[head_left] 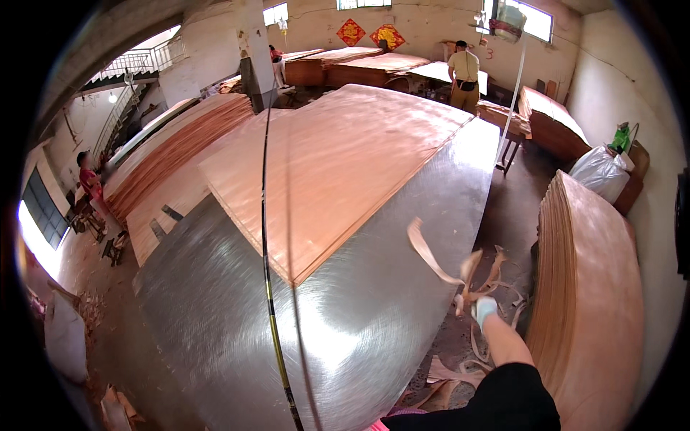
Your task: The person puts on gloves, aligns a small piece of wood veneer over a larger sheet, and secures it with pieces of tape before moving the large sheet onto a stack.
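My right hand (486,309), in a pale glove, reaches past the right edge of a shiny metal-topped table (345,337). Several thin, curling wood veneer strips (468,276) bunch at its fingertips, and one long strip curves up over the table edge. The fingers are small and partly hidden, but the hand looks closed on the strips. My left hand is out of view. On the table lies a large reddish veneer sheet or thin stack (338,172), one corner pointing toward me. A thin black-and-yellow rod (272,316) runs upright across the view in front of it.
Loose veneer scraps (454,373) litter the floor below my hand. A tall veneer stack (586,287) stands close on the right, another (180,154) at the left. One person (464,75) stands at the far tables, another (90,183) at the left. A white bag (602,172) leans by the wall.
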Demonstrator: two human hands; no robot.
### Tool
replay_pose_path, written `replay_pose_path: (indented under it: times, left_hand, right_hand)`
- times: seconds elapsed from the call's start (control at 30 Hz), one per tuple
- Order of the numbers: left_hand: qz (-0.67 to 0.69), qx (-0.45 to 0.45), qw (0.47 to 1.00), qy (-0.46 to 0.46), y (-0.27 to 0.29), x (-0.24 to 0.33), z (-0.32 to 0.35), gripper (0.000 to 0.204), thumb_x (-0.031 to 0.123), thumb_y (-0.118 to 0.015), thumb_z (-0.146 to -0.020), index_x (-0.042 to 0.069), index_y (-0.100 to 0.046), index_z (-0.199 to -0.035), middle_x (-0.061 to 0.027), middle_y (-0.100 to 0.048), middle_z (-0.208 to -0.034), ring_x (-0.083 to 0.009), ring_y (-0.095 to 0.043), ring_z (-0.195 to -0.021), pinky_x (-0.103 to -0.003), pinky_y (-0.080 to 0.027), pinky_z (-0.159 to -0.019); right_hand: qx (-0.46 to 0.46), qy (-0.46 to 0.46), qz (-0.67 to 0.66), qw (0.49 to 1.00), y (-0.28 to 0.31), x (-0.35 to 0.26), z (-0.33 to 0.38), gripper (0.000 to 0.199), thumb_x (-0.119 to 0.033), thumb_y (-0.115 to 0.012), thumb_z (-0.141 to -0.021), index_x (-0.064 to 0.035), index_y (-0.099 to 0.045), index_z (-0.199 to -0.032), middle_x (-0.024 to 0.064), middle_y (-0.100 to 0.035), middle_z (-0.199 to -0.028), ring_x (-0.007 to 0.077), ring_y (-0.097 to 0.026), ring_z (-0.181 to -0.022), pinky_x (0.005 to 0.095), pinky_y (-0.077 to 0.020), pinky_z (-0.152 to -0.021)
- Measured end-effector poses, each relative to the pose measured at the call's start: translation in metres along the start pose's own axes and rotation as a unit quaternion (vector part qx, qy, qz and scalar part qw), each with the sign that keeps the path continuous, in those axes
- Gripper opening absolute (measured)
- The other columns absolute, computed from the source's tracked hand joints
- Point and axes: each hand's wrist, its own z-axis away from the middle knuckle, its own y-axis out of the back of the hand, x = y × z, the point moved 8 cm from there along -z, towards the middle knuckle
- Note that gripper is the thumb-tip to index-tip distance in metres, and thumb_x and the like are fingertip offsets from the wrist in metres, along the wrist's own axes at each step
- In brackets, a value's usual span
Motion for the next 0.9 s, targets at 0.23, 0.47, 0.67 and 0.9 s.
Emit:
replay_pose_path:
  times: [0.23, 0.47, 0.67, 0.9]
  left_hand:
    - [0.031, 0.023, 0.995, 0.092, 0.014, 0.045, 0.001, 0.024, 0.026, -0.067, -0.092, 0.002, -0.068, -0.089, -0.0111, -0.063, -0.071, -0.0243, -0.057, -0.06, -0.039, -0.046, -0.058]
    - [0.256, -0.002, 0.94, 0.226, 0.004, 0.034, -0.006, 0.017, 0.02, -0.07, -0.091, 0.002, -0.068, -0.091, -0.0014, -0.058, -0.069, -0.0104, -0.052, -0.058, -0.03, -0.042, -0.052]
    - [0.19, 0.032, 0.955, 0.227, 0.028, 0.042, 0.005, 0.022, 0.024, -0.067, -0.092, 0.002, -0.068, -0.089, -0.0034, -0.06, -0.065, -0.0136, -0.057, -0.059, -0.032, -0.046, -0.054]
    - [0.169, 0.087, 0.957, 0.219, 0.027, 0.023, 0.008, 0.021, 0.022, -0.066, -0.093, 0.001, -0.068, -0.091, -0.0041, -0.063, -0.069, -0.0138, -0.057, -0.062, -0.033, -0.047, -0.057]
  right_hand:
    - [-0.05, 0.015, -0.021, 0.998, -0.061, 0.075, 0.16, 0.013, -0.019, -0.048, -0.098, -0.0065, -0.051, -0.102, 0.0076, -0.056, -0.07, 0.0188, -0.052, -0.047, 0.0359, -0.0437, -0.04]
    - [-0.361, 0.287, 0.078, 0.884, -0.281, 0.015, 0.266, 0.026, -0.014, -0.048, -0.099, -0.006, -0.052, -0.124, 0.0038, -0.065, -0.081, 0.0119, -0.054, -0.05, 0.0272, -0.0448, -0.045]
    - [-0.444, 0.385, 0.356, 0.727, -0.442, -0.006, 0.33, 0.048, -0.031, -0.05, -0.099, -0.0046, -0.049, -0.139, 0.0191, -0.068, -0.096, 0.0246, -0.068, -0.085, 0.0375, -0.0534, -0.075]
    - [-0.351, 0.463, 0.526, 0.621, -0.562, -0.01, 0.309, 0.061, -0.041, -0.043, -0.099, -0.0076, -0.035, -0.149, 0.0244, -0.066, -0.114, 0.0387, -0.064, -0.106, 0.0481, -0.0491, -0.092]
